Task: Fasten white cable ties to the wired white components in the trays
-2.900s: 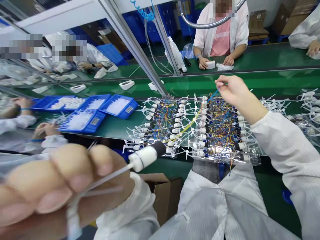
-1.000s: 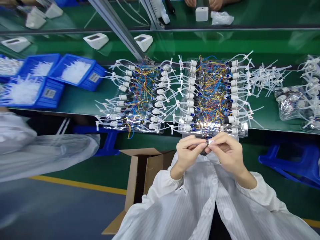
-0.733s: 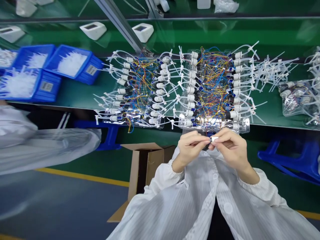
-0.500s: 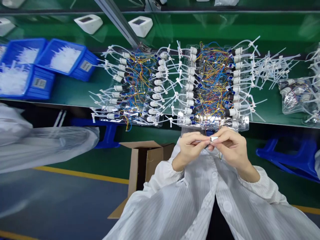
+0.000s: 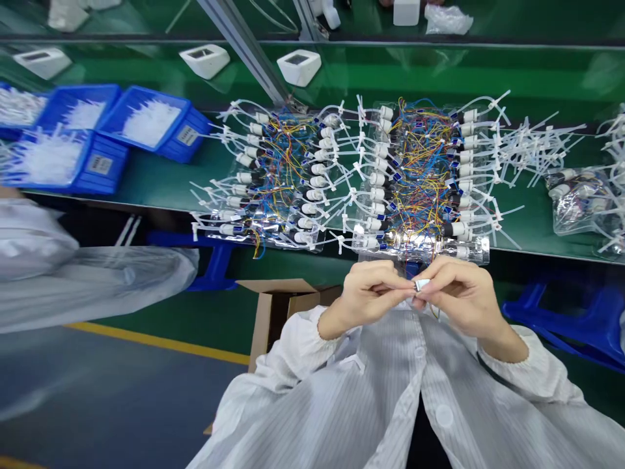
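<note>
Left hand (image 5: pixel 374 290) and right hand (image 5: pixel 459 290) meet in front of the chest, fingertips almost touching. The right pinches a small white piece (image 5: pixel 422 284) between thumb and forefinger; the left thumb and forefinger pinch its dark end. The other fingers of both are curled in, and whatever they cover cannot be told. A thin wire (image 5: pixel 433 311) hangs below the right hand's fingers.

Under both hands spreads the white striped coat (image 5: pixel 385 378) of the wearer. Below and to the left of the left hand, an open cardboard box (image 5: pixel 262 329) shows past the sleeve. Out to the right of the right hand, lower than the bench, is a blue stool (image 5: pixel 569 319).

Just beyond the hands, on the green bench (image 5: pixel 156 185), lies a wired bundle (image 5: pixel 424 176) flanked by white-capped parts and white ties. A second bundle (image 5: pixel 283 176) lies beyond the left hand, to its left. Beyond the right hand, to its right, are loose white ties (image 5: pixel 534 146) and a clear bag (image 5: pixel 579 202) of parts.

Farther left of the left hand sit blue bins (image 5: pixel 183 140) of white pieces; beyond them, white devices (image 5: pixel 299 68) rest behind the bench.
</note>
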Demonstrator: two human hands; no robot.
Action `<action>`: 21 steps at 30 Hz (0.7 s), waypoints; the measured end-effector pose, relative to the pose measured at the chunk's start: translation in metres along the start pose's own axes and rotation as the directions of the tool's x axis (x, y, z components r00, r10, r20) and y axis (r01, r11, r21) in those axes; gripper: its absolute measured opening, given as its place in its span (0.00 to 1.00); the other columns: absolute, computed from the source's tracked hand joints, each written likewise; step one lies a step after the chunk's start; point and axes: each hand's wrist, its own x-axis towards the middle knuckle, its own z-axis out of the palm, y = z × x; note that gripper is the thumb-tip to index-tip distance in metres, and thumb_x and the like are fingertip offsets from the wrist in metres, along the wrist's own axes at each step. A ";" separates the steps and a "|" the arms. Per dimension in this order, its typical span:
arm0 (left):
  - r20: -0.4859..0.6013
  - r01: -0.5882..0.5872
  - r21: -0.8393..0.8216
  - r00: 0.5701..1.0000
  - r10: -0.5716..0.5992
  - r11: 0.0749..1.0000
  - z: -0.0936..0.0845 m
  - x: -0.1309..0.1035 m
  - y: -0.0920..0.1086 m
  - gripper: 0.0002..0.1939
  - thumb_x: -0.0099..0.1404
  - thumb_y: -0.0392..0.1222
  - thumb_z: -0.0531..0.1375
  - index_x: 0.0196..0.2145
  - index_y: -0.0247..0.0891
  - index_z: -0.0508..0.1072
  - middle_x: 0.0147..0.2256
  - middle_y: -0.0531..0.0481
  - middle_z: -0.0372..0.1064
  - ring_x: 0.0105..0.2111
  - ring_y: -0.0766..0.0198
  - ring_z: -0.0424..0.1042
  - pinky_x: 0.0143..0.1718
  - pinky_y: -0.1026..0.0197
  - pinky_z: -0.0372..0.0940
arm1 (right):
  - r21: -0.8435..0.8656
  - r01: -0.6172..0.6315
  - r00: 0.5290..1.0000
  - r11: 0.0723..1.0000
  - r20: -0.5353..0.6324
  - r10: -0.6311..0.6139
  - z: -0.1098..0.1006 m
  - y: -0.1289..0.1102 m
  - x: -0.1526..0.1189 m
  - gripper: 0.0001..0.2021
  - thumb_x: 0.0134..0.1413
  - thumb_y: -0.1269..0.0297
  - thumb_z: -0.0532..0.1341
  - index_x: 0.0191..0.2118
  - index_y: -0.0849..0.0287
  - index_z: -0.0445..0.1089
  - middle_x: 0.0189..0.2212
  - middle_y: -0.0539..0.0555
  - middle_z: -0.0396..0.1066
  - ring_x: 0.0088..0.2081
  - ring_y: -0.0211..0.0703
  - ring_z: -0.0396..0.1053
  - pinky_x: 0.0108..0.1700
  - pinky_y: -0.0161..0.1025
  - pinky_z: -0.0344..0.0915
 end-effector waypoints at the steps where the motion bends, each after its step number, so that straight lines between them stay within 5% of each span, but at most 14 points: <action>1: 0.054 -0.017 -0.027 0.998 0.018 0.999 -0.004 0.006 0.007 0.10 0.76 0.51 0.83 0.47 0.45 0.94 0.22 0.56 0.68 0.19 0.69 0.61 0.22 0.62 0.56 | 0.019 -0.055 0.996 0.998 0.065 0.053 0.000 -0.008 0.002 0.09 0.53 0.65 0.88 0.32 0.43 0.91 0.35 0.53 0.89 0.25 0.54 0.87 0.25 0.45 0.87; 4: 0.127 -0.020 -0.042 0.992 0.025 0.999 -0.024 0.031 0.033 0.09 0.77 0.50 0.82 0.44 0.44 0.93 0.23 0.57 0.69 0.19 0.70 0.63 0.22 0.63 0.58 | -0.098 -0.161 0.960 0.982 0.216 0.179 -0.006 -0.043 0.013 0.12 0.54 0.67 0.88 0.42 0.45 0.93 0.36 0.51 0.89 0.19 0.43 0.79 0.17 0.35 0.74; 6: 0.043 -0.072 -0.018 0.996 0.073 0.997 -0.044 0.054 0.047 0.15 0.76 0.56 0.83 0.39 0.44 0.92 0.21 0.60 0.60 0.17 0.71 0.59 0.22 0.64 0.58 | -0.305 -0.082 0.938 0.949 0.297 0.177 -0.013 -0.075 0.022 0.15 0.50 0.70 0.89 0.42 0.47 0.93 0.32 0.48 0.87 0.17 0.35 0.73 0.18 0.30 0.70; 8: -0.044 -0.134 0.028 0.990 0.135 0.991 -0.067 0.082 0.055 0.21 0.74 0.62 0.83 0.34 0.44 0.90 0.19 0.62 0.53 0.15 0.73 0.56 0.22 0.65 0.57 | -0.429 0.084 0.930 0.899 0.359 0.085 -0.018 -0.111 0.035 0.08 0.56 0.67 0.87 0.33 0.49 0.92 0.22 0.48 0.80 0.19 0.35 0.72 0.20 0.28 0.69; 10: -0.028 -0.190 0.074 0.981 0.193 0.979 -0.089 0.116 0.051 0.24 0.74 0.66 0.82 0.34 0.43 0.90 0.19 0.61 0.54 0.15 0.74 0.58 0.23 0.66 0.58 | -0.421 0.194 0.965 0.886 0.244 -0.095 -0.017 -0.147 0.054 0.10 0.62 0.63 0.84 0.30 0.51 0.90 0.23 0.50 0.82 0.23 0.34 0.76 0.24 0.26 0.71; 12: 0.020 -0.161 0.178 0.987 0.160 0.971 -0.109 0.153 0.034 0.33 0.78 0.75 0.75 0.39 0.39 0.92 0.23 0.58 0.62 0.18 0.73 0.68 0.28 0.64 0.65 | -0.357 0.239 0.971 0.903 0.070 -0.230 -0.007 -0.180 0.078 0.12 0.64 0.65 0.81 0.29 0.56 0.85 0.24 0.44 0.82 0.23 0.26 0.75 0.28 0.24 0.66; 15: 0.137 -0.162 0.305 0.983 0.125 0.939 -0.132 0.209 -0.008 0.46 0.87 0.76 0.55 0.57 0.22 0.87 0.35 0.53 0.76 0.31 0.70 0.84 0.45 0.53 0.74 | -0.326 0.194 0.981 0.925 0.070 -0.181 0.015 -0.215 0.126 0.22 0.83 0.66 0.54 0.37 0.66 0.79 0.14 0.31 0.56 0.15 0.10 0.52 0.31 0.30 0.45; 18: 0.094 -0.124 0.480 0.992 0.090 0.868 -0.151 0.252 -0.051 0.35 0.90 0.67 0.63 0.50 0.27 0.87 0.42 0.45 0.84 0.45 0.59 0.89 0.56 0.48 0.79 | -0.362 0.175 0.983 0.916 0.116 -0.142 0.030 -0.230 0.175 0.39 0.80 0.59 0.32 0.44 0.72 0.80 0.16 0.32 0.51 0.16 0.08 0.51 0.31 0.33 0.40; 19: 0.121 -0.122 0.545 0.990 0.066 0.829 -0.157 0.261 -0.063 0.31 0.89 0.65 0.65 0.48 0.29 0.87 0.43 0.43 0.85 0.47 0.56 0.89 0.59 0.47 0.79 | -0.375 0.179 0.981 0.910 0.137 -0.136 0.031 -0.231 0.190 0.38 0.81 0.59 0.34 0.43 0.72 0.80 0.16 0.33 0.51 0.16 0.09 0.51 0.31 0.32 0.40; 21: 0.218 -0.129 0.657 0.976 -0.024 0.743 -0.170 0.270 -0.081 0.27 0.90 0.62 0.64 0.47 0.33 0.88 0.46 0.40 0.87 0.51 0.50 0.88 0.64 0.43 0.79 | -0.394 0.202 0.973 0.897 0.189 -0.136 0.029 -0.226 0.217 0.26 0.85 0.64 0.51 0.36 0.68 0.80 0.15 0.34 0.51 0.16 0.15 0.48 0.29 0.28 0.41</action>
